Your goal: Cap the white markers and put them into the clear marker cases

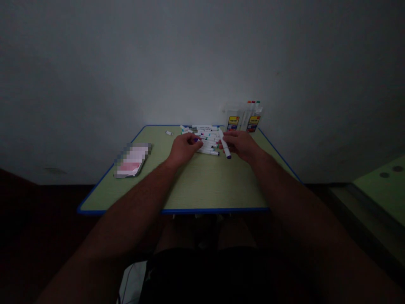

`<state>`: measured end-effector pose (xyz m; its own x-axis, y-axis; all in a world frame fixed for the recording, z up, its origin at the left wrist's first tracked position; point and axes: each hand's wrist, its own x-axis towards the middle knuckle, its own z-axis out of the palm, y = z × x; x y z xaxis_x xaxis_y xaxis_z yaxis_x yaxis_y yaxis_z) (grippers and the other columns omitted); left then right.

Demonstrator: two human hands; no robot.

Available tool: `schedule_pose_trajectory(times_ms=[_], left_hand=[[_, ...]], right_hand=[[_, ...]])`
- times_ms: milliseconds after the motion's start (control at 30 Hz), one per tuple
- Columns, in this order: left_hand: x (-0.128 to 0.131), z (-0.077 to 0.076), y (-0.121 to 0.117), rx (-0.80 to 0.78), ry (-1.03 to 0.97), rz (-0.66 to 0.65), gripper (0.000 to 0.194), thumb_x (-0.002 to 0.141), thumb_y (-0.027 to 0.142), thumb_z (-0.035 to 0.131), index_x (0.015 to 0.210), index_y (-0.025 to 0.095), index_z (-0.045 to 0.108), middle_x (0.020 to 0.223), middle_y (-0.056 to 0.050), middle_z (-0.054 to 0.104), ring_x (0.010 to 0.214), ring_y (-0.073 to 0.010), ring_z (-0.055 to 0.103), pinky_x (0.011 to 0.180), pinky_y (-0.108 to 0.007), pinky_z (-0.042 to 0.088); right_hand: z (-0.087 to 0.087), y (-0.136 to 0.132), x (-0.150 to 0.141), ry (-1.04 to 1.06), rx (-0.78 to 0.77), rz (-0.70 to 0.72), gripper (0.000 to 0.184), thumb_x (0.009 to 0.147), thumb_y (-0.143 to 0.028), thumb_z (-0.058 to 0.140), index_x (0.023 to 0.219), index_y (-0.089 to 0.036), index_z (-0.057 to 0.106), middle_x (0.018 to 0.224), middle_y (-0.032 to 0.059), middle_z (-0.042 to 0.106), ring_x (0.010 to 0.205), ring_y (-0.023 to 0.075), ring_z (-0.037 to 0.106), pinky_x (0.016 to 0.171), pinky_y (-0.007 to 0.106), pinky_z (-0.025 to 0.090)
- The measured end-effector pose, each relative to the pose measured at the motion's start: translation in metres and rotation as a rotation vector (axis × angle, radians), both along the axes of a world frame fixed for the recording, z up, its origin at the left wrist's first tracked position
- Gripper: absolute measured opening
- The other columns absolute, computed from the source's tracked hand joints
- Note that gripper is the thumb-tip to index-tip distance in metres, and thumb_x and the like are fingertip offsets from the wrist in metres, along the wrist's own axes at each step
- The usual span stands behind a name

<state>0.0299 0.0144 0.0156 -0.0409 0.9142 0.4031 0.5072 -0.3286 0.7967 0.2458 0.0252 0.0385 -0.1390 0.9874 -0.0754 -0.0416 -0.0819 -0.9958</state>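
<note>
Green table [205, 185]; right hand [243, 142] gripping white marker [225, 145]; left hand [182, 148] pinching purple piece [195, 139].

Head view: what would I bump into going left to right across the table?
Blurry flat thing, little white thing, left hand, held marker, right hand.

Markers [209, 152] on table [209, 181] (greenish, perhaps)

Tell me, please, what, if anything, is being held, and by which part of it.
The right grip holds a white marker near its middle. The left grip seems to pinch something purple; which part is unclear.
</note>
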Motion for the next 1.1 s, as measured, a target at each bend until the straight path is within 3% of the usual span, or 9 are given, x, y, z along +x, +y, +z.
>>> schedule_pose_trajectory(times_ms=[300,500,633,1100], left_hand=[[-0.001,-0.002,0.002,0.003,-0.032,-0.015,0.017,0.072,0.028,0.074,0.085,0.018,0.075,0.065,0.001,0.057,0.059,-0.0121,0.047,0.058,-0.029,0.037],[-0.001,-0.002,0.004,-0.131,-0.392,-0.107,0.016,0.069,0.021,0.071,0.084,0.016,0.071,0.065,0.002,0.056,0.056,-0.0107,0.049,0.056,-0.027,0.044],[-0.002,0.000,0.004,-0.207,-0.518,-0.117,0.013,0.068,0.017,0.069,0.081,0.017,0.068,0.072,-0.001,0.062,0.060,-0.0113,0.054,0.057,-0.027,0.046],[-0.006,-0.002,0.007,-0.209,-0.534,-0.117,0.015,0.067,0.013,0.069,0.081,0.018,0.067,0.074,-0.002,0.064,0.062,-0.0128,0.057,0.057,-0.028,0.048]], right_hand=[[-0.003,0.002,0.003,-0.086,0.048,0.023,0.016,0.086,-0.005,0.062,0.099,-0.014,0.067,0.091,0.0097,0.075,0.062,0.0133,0.068,0.051,0.024,0.055],[-0.009,0.006,0.004,-0.184,0.140,0.029,0.017,0.084,-0.006,0.063,0.096,-0.014,0.071,0.088,0.0087,0.076,0.063,0.0138,0.069,0.048,0.021,0.051],[-0.013,0.006,0.004,-0.281,0.210,0.045,0.017,0.082,-0.008,0.068,0.096,-0.015,0.074,0.082,0.0070,0.076,0.055,0.0114,0.064,0.048,0.022,0.048],[-0.017,0.007,0.005,-0.451,0.373,0.178,0.017,0.077,-0.014,0.072,0.092,-0.016,0.079,0.077,0.0038,0.075,0.061,0.0098,0.060,0.060,0.022,0.047]])
